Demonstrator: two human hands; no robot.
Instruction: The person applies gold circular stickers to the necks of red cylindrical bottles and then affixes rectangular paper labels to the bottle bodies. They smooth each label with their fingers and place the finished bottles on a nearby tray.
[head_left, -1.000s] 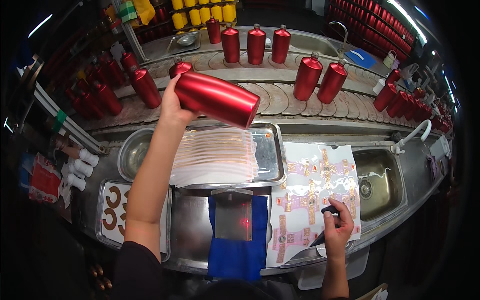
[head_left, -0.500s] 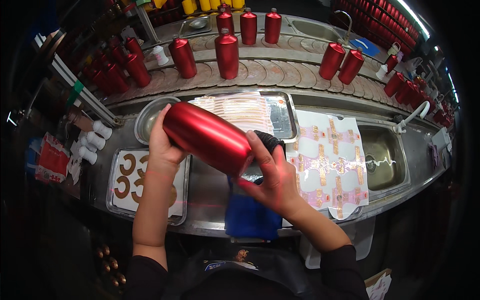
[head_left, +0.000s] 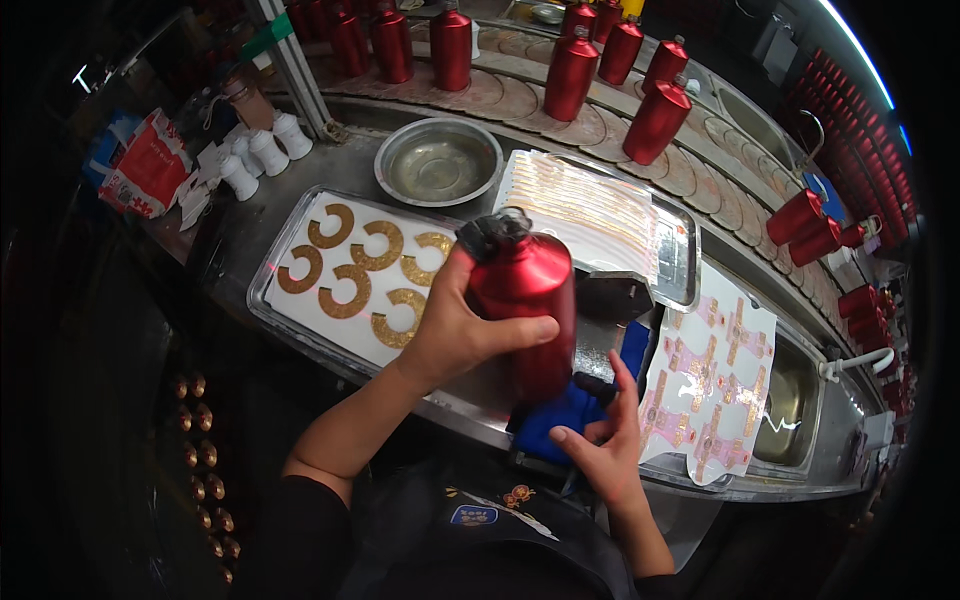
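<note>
Left hand (head_left: 455,335): clasped round the bottle (head_left: 540,290), thumb laid across the front just below the shoulder, palm at its left side. Right hand (head_left: 615,455): thumb and fingers spread apart, nothing in its grip, poised beside the bottle's lower end; one finger wears a black cover (head_left: 594,387). Base of the bottle is dim and blurred, so contact with that finger or the cloth cannot be settled.

Bottle position: over the front of the table (head_left: 478,400), between the left tray (head_left: 265,290) and the dark block (head_left: 615,297), blue cloth (head_left: 555,430) by its base.

Progress, judged from surfaces: bottle in hand, its visible red face plain, no decal on it. Decoration of that face reads as undone; an early stage for this piece. Gold crescents (head_left: 397,245) lie on their white backing in the left tray, strips (head_left: 575,215) in the far tray (head_left: 685,265), printed decals on the sheet (head_left: 708,380) at right. Standing bottles (head_left: 570,80) on the conveyor (head_left: 505,97) also look plain.

Orientation: neck up and toward the conveyor, base down toward the wearer; long axis near upright, leaning slightly.
</note>
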